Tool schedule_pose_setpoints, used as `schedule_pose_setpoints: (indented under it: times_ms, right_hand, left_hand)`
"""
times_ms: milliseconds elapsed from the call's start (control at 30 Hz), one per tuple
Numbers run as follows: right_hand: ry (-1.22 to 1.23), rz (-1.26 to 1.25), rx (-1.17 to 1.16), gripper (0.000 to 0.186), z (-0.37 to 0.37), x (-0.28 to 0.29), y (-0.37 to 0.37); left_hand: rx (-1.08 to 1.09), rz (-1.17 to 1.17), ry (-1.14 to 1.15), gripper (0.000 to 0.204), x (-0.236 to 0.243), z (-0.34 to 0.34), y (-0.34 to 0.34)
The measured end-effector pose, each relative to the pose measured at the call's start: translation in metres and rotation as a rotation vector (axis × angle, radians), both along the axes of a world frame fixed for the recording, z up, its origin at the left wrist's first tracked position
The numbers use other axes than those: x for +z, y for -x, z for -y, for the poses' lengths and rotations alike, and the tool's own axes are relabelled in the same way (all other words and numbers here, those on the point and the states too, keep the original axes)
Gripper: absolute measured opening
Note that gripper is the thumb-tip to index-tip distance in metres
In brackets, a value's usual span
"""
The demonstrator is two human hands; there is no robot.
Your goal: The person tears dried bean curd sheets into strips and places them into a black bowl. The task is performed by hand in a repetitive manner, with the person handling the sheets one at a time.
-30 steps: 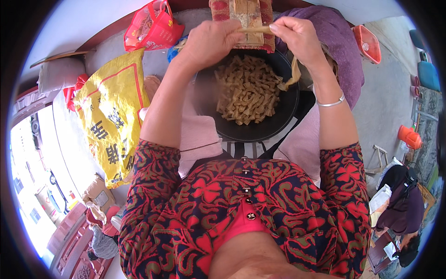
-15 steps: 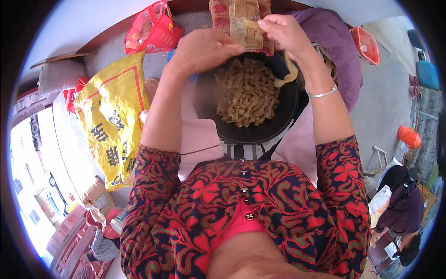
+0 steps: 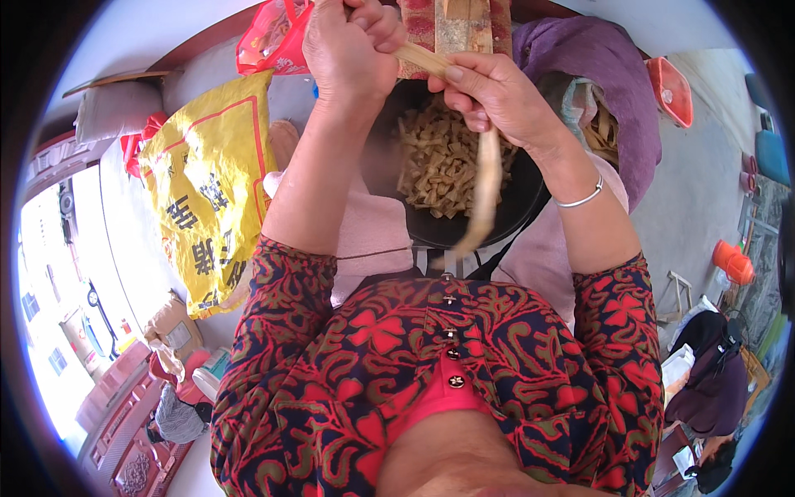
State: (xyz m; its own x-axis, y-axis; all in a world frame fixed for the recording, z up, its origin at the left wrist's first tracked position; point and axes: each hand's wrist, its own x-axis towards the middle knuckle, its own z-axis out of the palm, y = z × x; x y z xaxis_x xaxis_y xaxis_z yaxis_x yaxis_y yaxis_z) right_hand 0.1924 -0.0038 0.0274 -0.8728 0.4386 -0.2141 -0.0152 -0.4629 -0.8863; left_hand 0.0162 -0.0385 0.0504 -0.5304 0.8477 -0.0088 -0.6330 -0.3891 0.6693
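Fingers of the left hand [image 3: 352, 50] are curling tight around the upper end of a long pale strip [image 3: 484, 178], while the right hand [image 3: 489, 95] is pinching the same strip a little lower between thumb and fingertips, so both hands are gripping it and neither is spread. From the right hand, the strip is hanging down slack and slightly curved over a black pan [image 3: 517, 207], its loose tip reaching past the near rim. The pan is sitting in the person's lap on pale pink cloth [image 3: 364, 240] and is holding a heap of short tan strips [image 3: 439, 161], piled mostly toward the far side. A silver bangle [image 3: 580, 199] is circling the right wrist. Both forearms are coming up from red and dark patterned sleeves [image 3: 306, 323]. To the person's left a yellow sack [image 3: 207, 190] is lying flat on the ground, with a red plastic bag [image 3: 269, 41] just beyond it. To the right a purple cloth [image 3: 596, 74] is draping beside the pan, and an orange container [image 3: 733, 261] is standing well apart on the grey floor.
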Motion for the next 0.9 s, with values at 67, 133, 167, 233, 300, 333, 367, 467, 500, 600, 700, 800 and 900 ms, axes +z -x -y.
schedule_pose_setpoints:
  times_ms: [67,133,167,233,300,333,367,467,500,600,700,800,900]
  right_hand:
    - [0.04,0.03,0.014,0.027,-0.003,0.006,-0.002]
    - [0.204,-0.113,-0.006,0.027,-0.003,0.009,-0.004]
    - [0.269,-0.217,-0.012,0.025,-0.002,0.006,-0.003]
    - [0.111,-0.247,-0.097,0.022,0.001,0.006,-0.002]
    - [-0.34,-0.09,-0.265,0.02,0.004,0.009,-0.003]
    - [-0.546,-0.068,-0.341,0.02,0.004,0.004,-0.002]
    - [-0.753,-0.046,-0.416,0.02,0.005,-0.005,0.0]
    - [-0.885,0.076,-0.449,0.025,0.0,-0.012,-0.003]
    - [-0.825,0.098,-0.428,0.026,-0.003,-0.013,-0.004]
    - [-0.329,0.061,-0.318,0.03,-0.005,-0.006,-0.008]
    - [0.27,0.014,-0.239,0.038,-0.001,0.008,-0.009]
    - [0.487,-0.059,-0.01,0.036,-0.008,0.007,-0.017]
    - [0.294,-0.011,-0.028,0.023,-0.009,0.015,-0.018]
  left_hand:
    - [0.089,-0.129,-0.123,0.047,-0.002,0.003,0.001]
    - [0.185,-0.657,-0.18,0.049,-0.008,0.003,-0.005]
    - [0.391,-1.142,-0.117,0.05,-0.013,0.005,-0.003]
    - [0.561,-1.321,-0.27,0.042,-0.015,0.001,-0.036]
    - [0.162,-1.339,-0.251,0.038,-0.025,0.019,-0.029]
    - [0.121,-1.275,-0.206,0.039,-0.027,0.02,-0.04]
    - [0.058,-1.239,-0.095,0.029,-0.027,0.024,-0.045]
    - [-0.192,-1.002,0.096,0.027,-0.023,0.021,-0.049]
    - [-0.317,-0.934,0.19,0.024,-0.019,0.019,-0.04]
    - [-0.326,-0.956,0.481,0.015,-0.026,0.012,-0.029]
    - [0.034,-1.315,0.15,0.011,-0.022,0.015,-0.035]
    - [0.075,-1.531,-0.096,0.016,-0.017,0.021,-0.03]
    - [-0.086,-1.411,-0.028,0.017,-0.019,0.026,-0.028]
